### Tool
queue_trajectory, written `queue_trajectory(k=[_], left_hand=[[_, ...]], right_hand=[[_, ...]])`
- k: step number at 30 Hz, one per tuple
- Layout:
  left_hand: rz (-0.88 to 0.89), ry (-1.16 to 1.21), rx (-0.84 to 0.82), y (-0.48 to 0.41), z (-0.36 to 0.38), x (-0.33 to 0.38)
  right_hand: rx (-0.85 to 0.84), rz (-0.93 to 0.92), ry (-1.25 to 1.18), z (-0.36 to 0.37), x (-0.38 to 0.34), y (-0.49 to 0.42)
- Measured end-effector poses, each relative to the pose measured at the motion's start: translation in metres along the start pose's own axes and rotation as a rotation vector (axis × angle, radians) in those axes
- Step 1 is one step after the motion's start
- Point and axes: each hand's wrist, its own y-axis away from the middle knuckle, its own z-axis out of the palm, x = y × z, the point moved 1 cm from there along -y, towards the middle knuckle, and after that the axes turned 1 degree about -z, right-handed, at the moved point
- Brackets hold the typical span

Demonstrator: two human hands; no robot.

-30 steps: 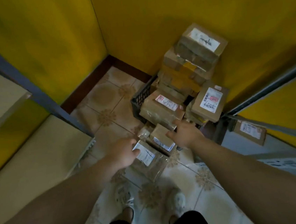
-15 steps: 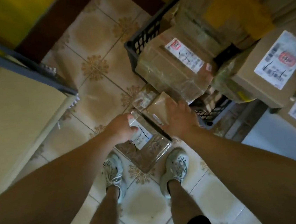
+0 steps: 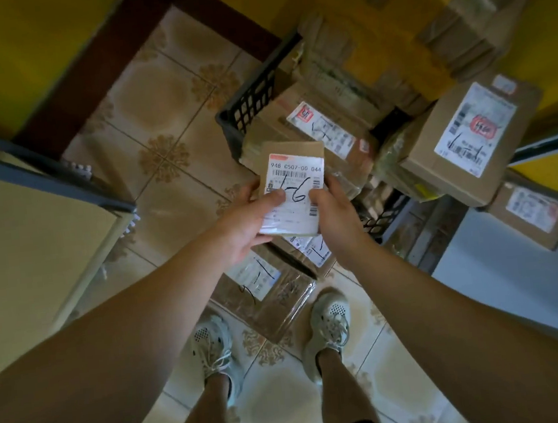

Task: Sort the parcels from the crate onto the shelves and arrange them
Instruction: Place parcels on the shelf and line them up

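I see the small cardboard parcel [image 3: 295,154] held in front of the body, above the tiled floor [image 3: 155,97] and on the near side of the black crate [image 3: 252,100]. Its long axis runs from near to far, and the label [image 3: 296,175] faces up. The left hand [image 3: 247,221] pinches the near left corner with the thumb on the label. The right hand [image 3: 335,215] grips the near right edge. The two hands are close, with only the parcel between them.

The next move turns on the side. The beige shelf board [image 3: 33,244] lies to the left, nearer the left hand. The grey shelf board [image 3: 519,282] lies to the right, nearer the right hand, and a labelled box [image 3: 533,219] seems to rest on it.

I judge that the handwritten mark [image 3: 298,193] decides the shelf, but the thumbs cover part of it and I cannot read it surely. Any higher shelves are cut off, and the far parcels in the crate are blurred.
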Motion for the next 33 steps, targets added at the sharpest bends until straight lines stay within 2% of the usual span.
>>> queue_trajectory(k=[2, 5, 8, 10, 12, 15, 17, 18, 20, 27, 33], left_hand=[[0.056, -0.015, 0.031, 0.001, 0.003, 0.011], [0.1, -0.001, 0.031, 0.006, 0.012, 0.027], [0.153, -0.002, -0.011, 0.013, 0.029, 0.044], [0.174, -0.028, -0.043, 0.014, 0.041, 0.057], [0.196, -0.063, -0.069, 0.013, 0.054, 0.068], [0.219, -0.114, -0.065, 0.008, 0.071, 0.078], [0.236, -0.158, -0.061, 0.003, 0.079, 0.081], [0.24, -0.183, -0.061, 0.0, 0.082, 0.081], [0.237, -0.229, -0.059, -0.003, 0.087, 0.081], [0.235, -0.278, -0.011, 0.007, 0.103, 0.093], [0.232, -0.269, -0.005, 0.061, 0.094, 0.106]], right_hand=[[0.066, -0.073, 0.125, -0.011, -0.016, 0.008], [0.35, -0.272, 0.322, -0.047, -0.041, 0.019], [0.593, -0.444, 0.415, -0.089, -0.056, 0.02], [0.738, -0.429, 0.491, -0.12, -0.054, 0.009], [0.819, -0.336, 0.528, -0.149, -0.047, -0.006], [0.747, 0.033, 0.517, -0.183, -0.032, -0.026], [0.665, 0.225, 0.356, -0.193, -0.023, -0.033], [0.64, 0.252, 0.245, -0.194, -0.019, -0.036], [0.619, 0.221, 0.082, -0.197, -0.01, -0.04], [0.656, 0.078, -0.125, -0.198, -0.005, -0.031], [0.727, -0.115, -0.176, -0.178, -0.026, 0.058]])
